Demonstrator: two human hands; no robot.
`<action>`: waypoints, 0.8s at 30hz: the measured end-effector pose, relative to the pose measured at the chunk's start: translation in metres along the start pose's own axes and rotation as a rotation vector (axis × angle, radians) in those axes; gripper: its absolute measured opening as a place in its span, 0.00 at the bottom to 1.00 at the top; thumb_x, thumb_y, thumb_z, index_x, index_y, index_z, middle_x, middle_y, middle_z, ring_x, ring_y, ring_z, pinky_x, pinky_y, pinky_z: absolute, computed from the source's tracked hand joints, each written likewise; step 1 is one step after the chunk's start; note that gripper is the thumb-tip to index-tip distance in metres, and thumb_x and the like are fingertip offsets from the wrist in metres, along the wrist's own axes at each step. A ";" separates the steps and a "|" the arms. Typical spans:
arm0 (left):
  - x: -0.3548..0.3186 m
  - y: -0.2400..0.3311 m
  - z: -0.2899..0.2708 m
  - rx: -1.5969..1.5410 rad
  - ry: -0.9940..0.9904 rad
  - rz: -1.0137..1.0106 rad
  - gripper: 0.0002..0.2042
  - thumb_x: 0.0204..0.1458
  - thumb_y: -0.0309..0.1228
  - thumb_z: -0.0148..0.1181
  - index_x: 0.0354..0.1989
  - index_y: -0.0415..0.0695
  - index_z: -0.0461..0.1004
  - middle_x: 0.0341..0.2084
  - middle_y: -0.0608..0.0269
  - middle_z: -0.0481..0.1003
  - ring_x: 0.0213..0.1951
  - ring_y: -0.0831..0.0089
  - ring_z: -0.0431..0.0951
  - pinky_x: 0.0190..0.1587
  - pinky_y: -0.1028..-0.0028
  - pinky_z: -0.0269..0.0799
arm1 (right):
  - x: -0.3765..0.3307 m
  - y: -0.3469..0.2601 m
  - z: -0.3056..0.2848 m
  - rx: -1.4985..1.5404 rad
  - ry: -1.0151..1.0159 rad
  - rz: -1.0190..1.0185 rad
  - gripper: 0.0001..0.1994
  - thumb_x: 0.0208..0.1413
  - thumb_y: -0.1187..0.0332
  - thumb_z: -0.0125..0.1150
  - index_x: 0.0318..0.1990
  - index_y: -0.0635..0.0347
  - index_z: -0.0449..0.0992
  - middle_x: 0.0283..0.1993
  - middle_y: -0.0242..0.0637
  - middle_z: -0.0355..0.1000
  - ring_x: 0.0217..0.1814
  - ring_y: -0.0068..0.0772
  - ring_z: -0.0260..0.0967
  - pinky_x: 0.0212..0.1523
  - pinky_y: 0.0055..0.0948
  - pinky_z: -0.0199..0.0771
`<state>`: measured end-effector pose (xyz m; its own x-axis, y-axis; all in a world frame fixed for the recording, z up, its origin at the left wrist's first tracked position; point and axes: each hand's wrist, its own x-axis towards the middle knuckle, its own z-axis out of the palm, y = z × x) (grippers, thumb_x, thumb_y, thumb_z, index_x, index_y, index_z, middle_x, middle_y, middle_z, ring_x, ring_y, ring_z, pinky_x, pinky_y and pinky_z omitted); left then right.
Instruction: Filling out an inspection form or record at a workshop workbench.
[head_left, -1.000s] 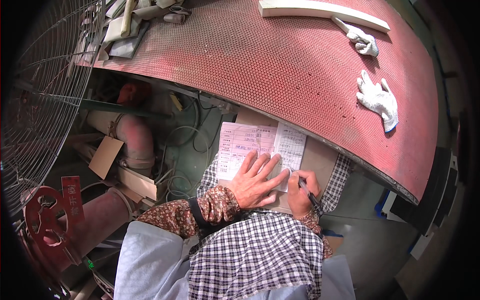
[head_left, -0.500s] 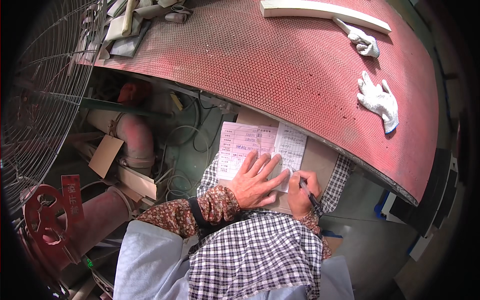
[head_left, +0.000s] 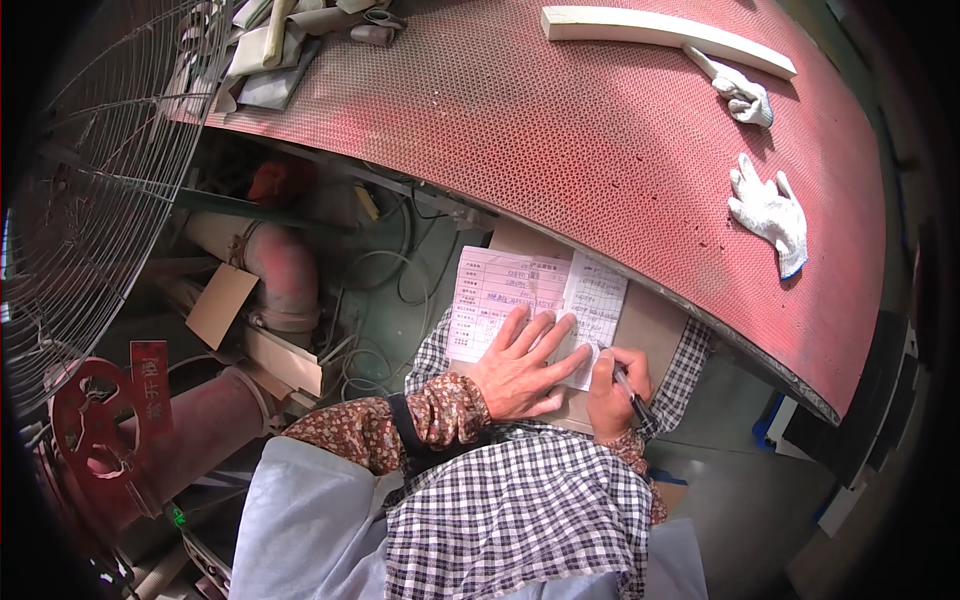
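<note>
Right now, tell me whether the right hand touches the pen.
Touching: in the head view, the right hand holds the pen between thumb and fingers.

Brightly lit across the worktop (head_left: 450,140), palest toward two o'clock; deeply shadowed beneath its edge at ten o'clock. Darkened to black around the rim, bowed along the white bar (head_left: 655,28) at one o'clock. Fairly crisp near centre.

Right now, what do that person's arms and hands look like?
The left hand and right hand are bare. The reddish-brown cloth left sleeve has a pale floral print and is crossed by a dark, flat band; the matching floral right sleeve shows less.
</note>
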<state>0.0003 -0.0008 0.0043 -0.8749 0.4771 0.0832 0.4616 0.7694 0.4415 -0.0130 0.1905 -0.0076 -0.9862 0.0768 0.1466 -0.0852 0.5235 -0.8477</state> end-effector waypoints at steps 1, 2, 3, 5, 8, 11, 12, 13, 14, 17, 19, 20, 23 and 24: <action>0.001 0.000 0.002 -0.008 0.005 0.004 0.37 0.47 0.50 0.65 0.69 0.61 0.65 0.68 0.50 0.61 0.64 0.51 0.65 0.69 0.41 0.52 | 0.000 0.001 -0.002 -0.012 0.001 -0.006 0.05 0.55 0.72 0.63 0.33 0.63 0.73 0.24 0.42 0.71 0.21 0.40 0.69 0.24 0.38 0.68; 0.001 0.000 0.004 -0.016 0.010 0.007 0.37 0.47 0.50 0.65 0.69 0.60 0.65 0.68 0.50 0.61 0.64 0.51 0.65 0.69 0.41 0.52 | -0.002 0.003 -0.002 -0.009 -0.008 0.005 0.06 0.57 0.71 0.63 0.34 0.63 0.73 0.25 0.40 0.72 0.23 0.35 0.69 0.26 0.35 0.69; 0.000 -0.001 0.005 -0.015 0.007 0.009 0.37 0.47 0.51 0.65 0.69 0.60 0.65 0.69 0.50 0.61 0.64 0.50 0.65 0.69 0.41 0.52 | -0.003 0.004 -0.001 -0.007 -0.017 0.017 0.06 0.58 0.70 0.62 0.35 0.63 0.74 0.26 0.38 0.72 0.24 0.31 0.68 0.27 0.33 0.70; 0.000 -0.001 0.005 -0.001 0.016 0.008 0.37 0.47 0.51 0.65 0.69 0.60 0.65 0.69 0.50 0.61 0.64 0.50 0.65 0.69 0.41 0.52 | -0.004 0.005 -0.002 -0.009 -0.032 0.028 0.06 0.60 0.70 0.61 0.36 0.64 0.74 0.28 0.36 0.72 0.26 0.26 0.68 0.29 0.30 0.70; -0.001 -0.001 0.006 0.000 0.013 0.010 0.37 0.48 0.51 0.65 0.69 0.60 0.64 0.69 0.49 0.60 0.64 0.50 0.65 0.69 0.40 0.52 | -0.003 0.003 -0.001 -0.003 -0.023 0.027 0.06 0.58 0.70 0.62 0.35 0.63 0.74 0.27 0.38 0.72 0.25 0.30 0.68 0.28 0.33 0.70; 0.000 -0.001 0.004 -0.005 0.005 0.012 0.37 0.48 0.51 0.64 0.69 0.60 0.64 0.69 0.49 0.60 0.64 0.50 0.65 0.69 0.40 0.52 | -0.001 0.000 0.001 0.009 0.011 0.026 0.06 0.55 0.71 0.64 0.32 0.63 0.73 0.24 0.41 0.71 0.22 0.40 0.69 0.25 0.38 0.69; 0.000 -0.001 0.004 -0.005 0.002 0.013 0.37 0.48 0.51 0.64 0.69 0.60 0.64 0.69 0.49 0.60 0.64 0.50 0.65 0.69 0.40 0.52 | -0.001 0.000 0.000 0.009 0.009 0.028 0.06 0.55 0.71 0.64 0.32 0.63 0.73 0.24 0.41 0.71 0.22 0.40 0.69 0.25 0.38 0.69; 0.000 -0.001 0.004 -0.004 0.003 0.015 0.36 0.49 0.51 0.64 0.69 0.60 0.64 0.69 0.49 0.60 0.64 0.50 0.65 0.69 0.41 0.52 | -0.001 0.000 0.000 0.009 0.008 0.030 0.06 0.55 0.71 0.64 0.32 0.62 0.73 0.24 0.41 0.71 0.22 0.40 0.69 0.26 0.38 0.69; 0.000 -0.001 0.003 -0.003 0.005 0.017 0.36 0.49 0.51 0.64 0.69 0.60 0.64 0.69 0.49 0.60 0.64 0.50 0.65 0.69 0.41 0.53 | -0.001 0.001 0.000 0.008 0.008 0.032 0.06 0.56 0.71 0.63 0.32 0.62 0.73 0.24 0.41 0.71 0.22 0.40 0.69 0.26 0.38 0.69; 0.000 -0.001 0.003 0.003 0.006 0.016 0.36 0.49 0.51 0.64 0.69 0.60 0.64 0.69 0.49 0.60 0.64 0.50 0.65 0.69 0.41 0.53 | -0.002 0.002 0.001 0.008 0.007 0.039 0.06 0.56 0.71 0.63 0.32 0.62 0.73 0.24 0.41 0.71 0.22 0.40 0.69 0.26 0.38 0.69; 0.000 -0.001 0.003 0.003 0.011 0.015 0.36 0.49 0.51 0.64 0.69 0.60 0.64 0.69 0.49 0.60 0.63 0.51 0.65 0.69 0.41 0.53 | -0.002 0.002 0.000 0.011 0.005 0.045 0.06 0.56 0.71 0.63 0.32 0.62 0.73 0.24 0.41 0.71 0.23 0.41 0.69 0.26 0.38 0.69; 0.000 -0.001 0.004 0.001 0.016 0.015 0.36 0.49 0.51 0.64 0.69 0.60 0.64 0.69 0.49 0.60 0.63 0.51 0.65 0.69 0.41 0.53 | -0.002 0.001 0.000 0.010 0.005 0.038 0.06 0.56 0.70 0.63 0.32 0.62 0.73 0.24 0.41 0.71 0.23 0.41 0.70 0.26 0.38 0.69; 0.000 -0.002 0.005 -0.011 0.011 0.013 0.36 0.48 0.51 0.64 0.69 0.60 0.64 0.69 0.49 0.60 0.64 0.51 0.65 0.69 0.41 0.53 | -0.001 0.001 0.000 0.004 0.005 0.032 0.06 0.56 0.70 0.64 0.33 0.62 0.73 0.24 0.42 0.72 0.23 0.40 0.70 0.26 0.38 0.69; 0.001 -0.002 0.005 -0.015 0.006 0.013 0.36 0.48 0.51 0.65 0.69 0.60 0.64 0.69 0.49 0.60 0.64 0.51 0.65 0.69 0.41 0.53 | -0.002 0.002 0.000 0.002 0.004 0.039 0.06 0.56 0.70 0.64 0.33 0.62 0.73 0.24 0.42 0.72 0.23 0.40 0.70 0.26 0.38 0.69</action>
<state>-0.0004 0.0001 -0.0007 -0.8699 0.4841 0.0944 0.4704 0.7569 0.4537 -0.0113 0.1914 -0.0100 -0.9881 0.1006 0.1159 -0.0474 0.5183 -0.8539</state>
